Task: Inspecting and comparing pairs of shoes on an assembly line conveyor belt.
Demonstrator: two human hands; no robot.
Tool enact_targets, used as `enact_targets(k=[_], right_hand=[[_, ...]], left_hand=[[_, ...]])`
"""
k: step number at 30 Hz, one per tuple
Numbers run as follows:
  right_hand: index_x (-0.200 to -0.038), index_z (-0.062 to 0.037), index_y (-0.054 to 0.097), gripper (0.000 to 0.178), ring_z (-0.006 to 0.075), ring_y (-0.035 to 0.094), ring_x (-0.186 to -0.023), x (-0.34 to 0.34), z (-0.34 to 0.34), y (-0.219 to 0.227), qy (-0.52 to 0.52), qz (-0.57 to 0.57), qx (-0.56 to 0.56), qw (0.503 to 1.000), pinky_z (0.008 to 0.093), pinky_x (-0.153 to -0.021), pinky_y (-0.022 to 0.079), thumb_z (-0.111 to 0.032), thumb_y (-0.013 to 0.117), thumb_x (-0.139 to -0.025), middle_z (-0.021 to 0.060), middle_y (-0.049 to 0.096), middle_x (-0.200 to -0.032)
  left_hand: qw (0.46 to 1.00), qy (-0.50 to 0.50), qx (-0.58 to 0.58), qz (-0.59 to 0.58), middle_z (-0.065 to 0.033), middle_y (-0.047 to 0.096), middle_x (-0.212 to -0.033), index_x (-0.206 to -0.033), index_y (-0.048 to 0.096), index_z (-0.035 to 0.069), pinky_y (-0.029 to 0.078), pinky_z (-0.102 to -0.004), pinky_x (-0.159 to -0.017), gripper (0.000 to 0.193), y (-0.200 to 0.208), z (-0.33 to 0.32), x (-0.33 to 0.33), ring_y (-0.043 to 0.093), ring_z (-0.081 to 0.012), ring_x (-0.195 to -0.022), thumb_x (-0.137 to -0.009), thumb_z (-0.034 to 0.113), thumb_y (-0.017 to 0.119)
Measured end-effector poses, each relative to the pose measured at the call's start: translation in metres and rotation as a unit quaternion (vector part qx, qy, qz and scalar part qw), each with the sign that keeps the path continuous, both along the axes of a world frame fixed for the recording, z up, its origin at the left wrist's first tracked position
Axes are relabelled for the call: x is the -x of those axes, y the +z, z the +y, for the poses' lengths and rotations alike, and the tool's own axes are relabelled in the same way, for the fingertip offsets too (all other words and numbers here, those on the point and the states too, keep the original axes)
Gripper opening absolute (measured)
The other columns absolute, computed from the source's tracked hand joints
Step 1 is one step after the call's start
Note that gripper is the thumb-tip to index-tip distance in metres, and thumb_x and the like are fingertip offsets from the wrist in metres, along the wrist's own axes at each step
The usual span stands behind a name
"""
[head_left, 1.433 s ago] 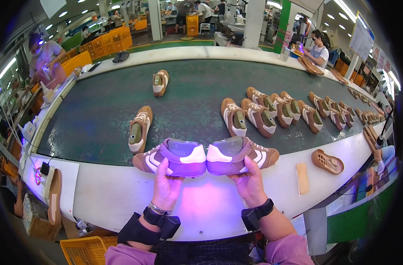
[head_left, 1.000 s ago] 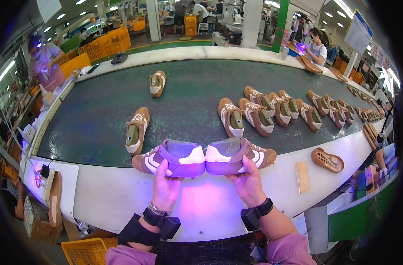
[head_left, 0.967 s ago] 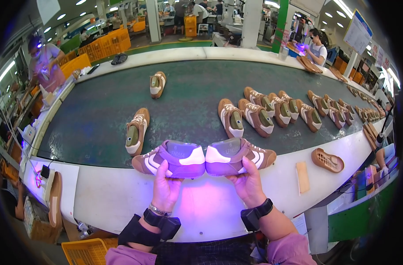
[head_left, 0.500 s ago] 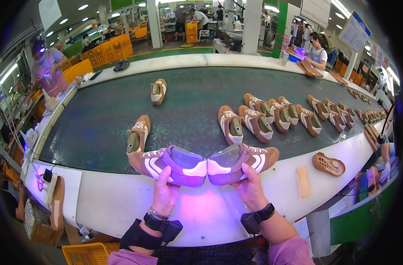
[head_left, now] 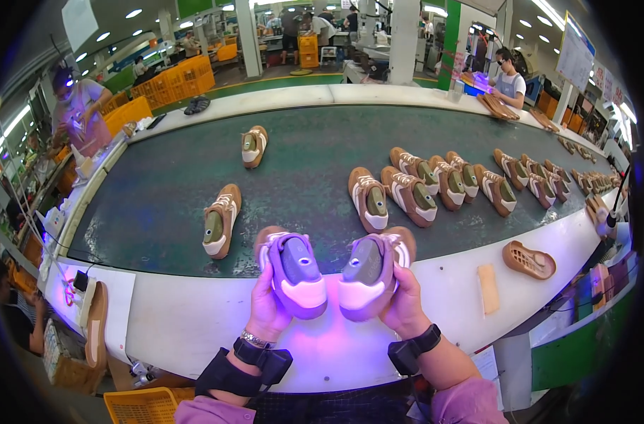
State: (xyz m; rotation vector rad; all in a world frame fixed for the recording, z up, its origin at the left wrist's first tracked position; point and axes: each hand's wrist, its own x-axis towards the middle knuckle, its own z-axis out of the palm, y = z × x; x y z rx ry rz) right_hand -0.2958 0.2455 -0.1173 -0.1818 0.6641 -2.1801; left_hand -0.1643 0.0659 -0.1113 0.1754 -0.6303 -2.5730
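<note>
L hand (head_left: 269,311): grasping L shoe (head_left: 301,298) by its outer side nr heel; thumb up, other fingers mostly hidden.
R hand (head_left: 408,311): grasping R shoe (head_left: 361,298) the same way, mirrored.
Shoe pair: held up in front of wearer, over ledge (head_left: 195,318) & belt (head_left: 145,212) as seen; heels nearest wearer, just apart, toes angled outward.
Weight: prob. light-to-mod. each, forms (head_left: 301,261) adding some.
Stiffness: likely firm while forms fill the collars; softer w/o them.
Hold: best at sides nr heel, thumb on upper, support below; pale heel patches (head_left: 359,294) may mark easily.
Slip: prob. low on matte parts, more on smooth ones.
Uppers: brown, suede-like toes, pale side bands.
Forms: grey-green, smooth, hard-looking, round hole on top.
Belt: dark green, scuffed; similar laced shoes (head_left: 368,198) on it.
Ledge: smooth white, purple glow btwn wrists.
Loose sole (head_left: 514,260): brown, rubbery-looking, gridded hollows, at R.
Block (head_left: 489,290): tan, flat, oblong, nr sole.
</note>
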Motion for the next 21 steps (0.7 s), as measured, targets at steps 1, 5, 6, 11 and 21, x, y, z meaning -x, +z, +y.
enact_targets(k=[1, 5, 6, 11, 21], right_hand=[[-0.131, -0.0050, 0.045, 0.054, 0.0281, 0.059, -0.108, -0.004, -0.003, -0.001, 0.002, -0.005, -0.023, 1.000, 0.0436, -0.090, 0.050, -0.038, 0.052, -0.090, 0.0140, 0.058, -0.121], [-0.130, -0.0051, 0.048, 0.064, 0.0346, 0.065, -0.089, 0.009, 0.008, -0.011, 0.242, -0.099, 0.024, 0.965, 0.0432, -0.074, 0.054, -0.053, 0.037, -0.090, 0.0223, 0.063, -0.107], [-0.130, -0.0051, 0.048, 0.064, 0.0346, 0.065, -0.089, 0.010, 0.010, -0.011, 0.243, -0.099, 0.026, 0.965, 0.0432, -0.074, 0.054, -0.053, 0.037, -0.090, 0.0223, 0.063, -0.107], [-0.129, -0.0026, 0.049, 0.060, 0.0356, 0.063, -0.093, 0.009, 0.007, -0.003, 0.160, -0.100, -0.024, 0.982, 0.0428, -0.074, 0.053, -0.048, 0.037, -0.092, 0.0237, 0.061, -0.110], [-0.126, -0.0009, 0.050, 0.058, 0.0336, 0.062, -0.096, 0.013, 0.010, -0.003, 0.129, -0.058, -0.029, 0.989, 0.0438, -0.077, 0.052, -0.047, 0.039, -0.093, 0.0201, 0.060, -0.108]], left_hand=[[0.998, -0.038, -0.039, -0.008, -0.0178, 0.053, -0.128, -0.141, 0.033, 0.002, 0.048, -0.0438, -0.095, 0.055, -0.015, -0.007, -0.004, 0.055, -0.0306, -0.114, -0.097, 0.034, 0.040], [0.987, -0.155, -0.034, -0.036, -0.0275, 0.056, -0.116, -0.136, 0.039, 0.002, 0.059, -0.0404, -0.064, 0.058, -0.017, -0.024, -0.009, 0.063, -0.0403, -0.091, -0.095, 0.043, 0.040], [0.987, -0.154, -0.033, -0.036, -0.0275, 0.056, -0.116, -0.136, 0.039, 0.002, 0.059, -0.0404, -0.064, 0.058, -0.020, -0.026, -0.009, 0.063, -0.0403, -0.091, -0.095, 0.043, 0.040], [0.981, -0.128, -0.112, -0.096, -0.0338, 0.048, -0.122, -0.139, 0.034, -0.001, 0.056, -0.0456, -0.074, 0.060, -0.038, -0.054, -0.016, 0.058, -0.0449, -0.099, -0.095, 0.040, 0.037], [0.966, 0.172, 0.029, -0.189, -0.0267, 0.051, -0.124, -0.132, 0.041, -0.002, 0.052, -0.0510, -0.086, 0.045, -0.047, -0.133, 0.022, 0.058, -0.0415, -0.106, -0.098, 0.028, 0.037]])
